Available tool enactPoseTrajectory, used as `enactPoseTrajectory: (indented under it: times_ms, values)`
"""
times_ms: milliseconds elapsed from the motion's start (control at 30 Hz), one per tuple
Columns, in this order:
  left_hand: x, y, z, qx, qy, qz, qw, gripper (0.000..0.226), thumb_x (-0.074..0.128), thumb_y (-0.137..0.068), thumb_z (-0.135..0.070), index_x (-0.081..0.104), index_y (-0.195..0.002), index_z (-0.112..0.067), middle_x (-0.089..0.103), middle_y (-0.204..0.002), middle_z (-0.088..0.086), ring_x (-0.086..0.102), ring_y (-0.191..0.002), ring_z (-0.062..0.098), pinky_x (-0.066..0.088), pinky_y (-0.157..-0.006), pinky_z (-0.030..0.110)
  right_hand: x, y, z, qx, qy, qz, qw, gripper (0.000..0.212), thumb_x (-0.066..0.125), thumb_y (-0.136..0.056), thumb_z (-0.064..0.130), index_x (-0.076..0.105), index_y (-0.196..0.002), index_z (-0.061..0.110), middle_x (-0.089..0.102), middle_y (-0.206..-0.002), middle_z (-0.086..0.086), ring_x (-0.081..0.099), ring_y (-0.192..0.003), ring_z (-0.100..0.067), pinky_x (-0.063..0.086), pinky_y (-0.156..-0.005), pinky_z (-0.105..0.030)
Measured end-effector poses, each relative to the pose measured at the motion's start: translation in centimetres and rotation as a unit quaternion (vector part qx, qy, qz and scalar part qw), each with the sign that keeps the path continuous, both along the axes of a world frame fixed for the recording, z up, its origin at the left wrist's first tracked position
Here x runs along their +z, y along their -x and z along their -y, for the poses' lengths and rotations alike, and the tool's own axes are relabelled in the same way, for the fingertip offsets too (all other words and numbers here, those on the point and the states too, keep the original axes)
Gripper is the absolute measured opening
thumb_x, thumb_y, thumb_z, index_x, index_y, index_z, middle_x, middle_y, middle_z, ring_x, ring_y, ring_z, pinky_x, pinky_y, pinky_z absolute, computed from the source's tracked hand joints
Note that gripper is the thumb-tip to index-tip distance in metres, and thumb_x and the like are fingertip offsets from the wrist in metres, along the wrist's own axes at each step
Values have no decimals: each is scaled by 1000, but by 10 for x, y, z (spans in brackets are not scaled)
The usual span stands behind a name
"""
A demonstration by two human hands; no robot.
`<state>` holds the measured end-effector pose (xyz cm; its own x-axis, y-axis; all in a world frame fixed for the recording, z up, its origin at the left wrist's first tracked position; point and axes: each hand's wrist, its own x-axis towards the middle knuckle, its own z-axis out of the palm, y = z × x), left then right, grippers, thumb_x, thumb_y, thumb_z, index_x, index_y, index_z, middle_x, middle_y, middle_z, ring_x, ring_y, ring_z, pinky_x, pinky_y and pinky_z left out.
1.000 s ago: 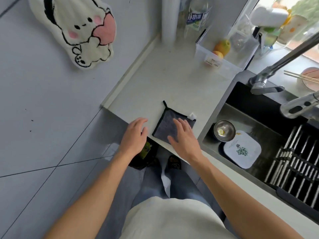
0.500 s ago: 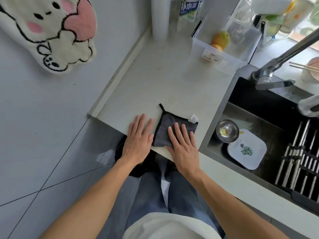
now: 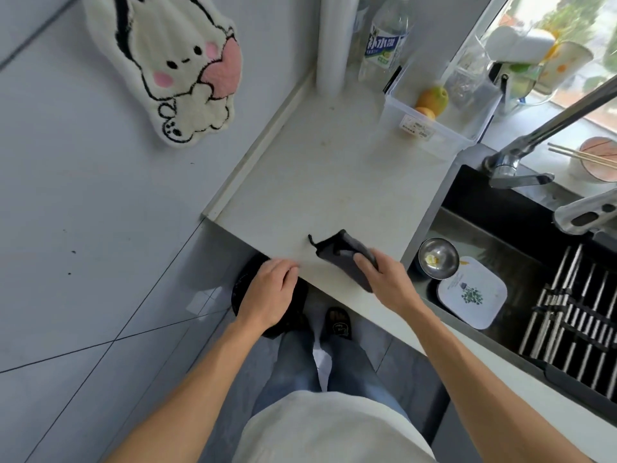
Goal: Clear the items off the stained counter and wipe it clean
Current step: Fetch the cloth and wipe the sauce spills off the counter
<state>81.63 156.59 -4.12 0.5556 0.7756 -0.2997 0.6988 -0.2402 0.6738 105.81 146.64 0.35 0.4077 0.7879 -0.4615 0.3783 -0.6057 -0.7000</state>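
A dark grey cloth (image 3: 339, 250) lies bunched near the front edge of the pale counter (image 3: 320, 182). My right hand (image 3: 387, 279) grips the cloth, fingers curled over its right part, and one corner with a small loop sticks out to the left. My left hand (image 3: 270, 292) hovers at the counter's front edge with loosely curled fingers and holds nothing. Faint brownish marks show on the counter surface further back.
A clear plastic bin (image 3: 437, 125) with fruit, a drink bottle (image 3: 384, 41) and a white roll (image 3: 332, 45) stand at the counter's back. The sink (image 3: 507, 228) on the right holds a steel bowl (image 3: 438, 257), a white plate (image 3: 471, 295) and a rack. A black bin (image 3: 247, 285) sits below.
My right hand went from lying flat on the spread cloth to gripping it, and the cloth is bunched and shifted right. My left hand drew back off the counter to its edge.
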Motion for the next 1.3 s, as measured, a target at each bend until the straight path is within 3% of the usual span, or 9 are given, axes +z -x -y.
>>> enactPoseTrajectory:
  times_ms: [133, 233, 300, 433, 567, 733, 867, 1033, 1300]
  values:
    - [17, 42, 30, 28, 52, -35, 998, 30, 46, -108, -35, 72, -123, -28, 72, -105, -18, 60, -93, -16, 41, -79, 2, 9, 8, 33, -29, 34, -104, 994, 25, 67, -95, 51, 69, -91, 27, 68, -75, 14, 64, -73, -9, 50, -68, -27]
    - [17, 75, 55, 50, 116, -69, 990, 29, 46, -108, -36, 71, -123, -33, 69, -97, -20, 60, -81, -9, 42, -66, 7, 13, 15, 56, 10, 79, -88, 993, 31, 81, -78, 53, 71, -94, 29, 76, -82, 12, 71, -74, -4, 54, -67, -22]
    - [14, 96, 69, 73, 142, -95, 983, 28, 45, -107, -39, 70, -121, -37, 71, -110, -22, 61, -88, -5, 40, -70, 8, 14, 19, 68, 44, 95, -60, 993, 28, 83, -74, 47, 70, -89, 27, 75, -79, 7, 69, -67, -7, 50, -58, -14]
    - [8, 126, 96, 121, 183, -128, 967, 25, 46, -105, -41, 69, -116, -40, 72, -98, -20, 63, -87, -5, 44, -68, 16, 7, 20, 86, 120, 118, 9, 986, 15, 76, -84, 36, 65, -78, 28, 68, -68, 13, 61, -61, -1, 43, -54, -11]
    - [5, 145, 126, 207, 222, -110, 947, 25, 49, -105, -35, 70, -119, -32, 71, -110, -16, 66, -103, 6, 54, -92, 33, -7, 15, 92, 202, 154, 50, 966, 31, 66, -97, 41, 62, -71, 24, 57, -53, 12, 51, -48, -2, 38, -48, -16]
    - [2, 158, 203, 353, 236, -112, 899, 24, 54, -105, -32, 72, -119, -27, 70, -107, -15, 64, -101, 8, 45, -84, 25, -20, 8, 80, 341, 172, 78, 921, 28, 63, -98, 42, 62, -76, 24, 66, -64, 6, 62, -62, -12, 41, -53, -24]
    - [-2, 153, 292, 450, 262, -111, 846, 23, 57, -105, -24, 74, -117, -17, 76, -113, -2, 70, -108, 21, 50, -93, 31, -23, 19, 62, 413, 169, 93, 890, 32, 73, -89, 49, 59, -71, 27, 63, -61, 10, 60, -60, -7, 38, -49, -19]
    - [-5, 127, 413, 534, 332, -114, 769, 26, 48, -106, -25, 73, -98, -22, 75, -97, -4, 68, -90, 18, 46, -73, 27, -27, 62, 45, 529, 158, 114, 826, 31, 72, -84, 58, 62, -73, 31, 63, -55, 15, 60, -55, -2, 38, -46, -17]
    - [-4, 70, 559, 691, 419, -26, 589, 27, 48, -108, -26, 73, -99, -18, 77, -95, 3, 71, -87, 23, 49, -73, 27, -28, 211, 49, 697, 103, 98, 702, 36, 62, -98, 48, 61, -75, 21, 67, -69, -1, 65, -70, -18, 47, -64, -34]
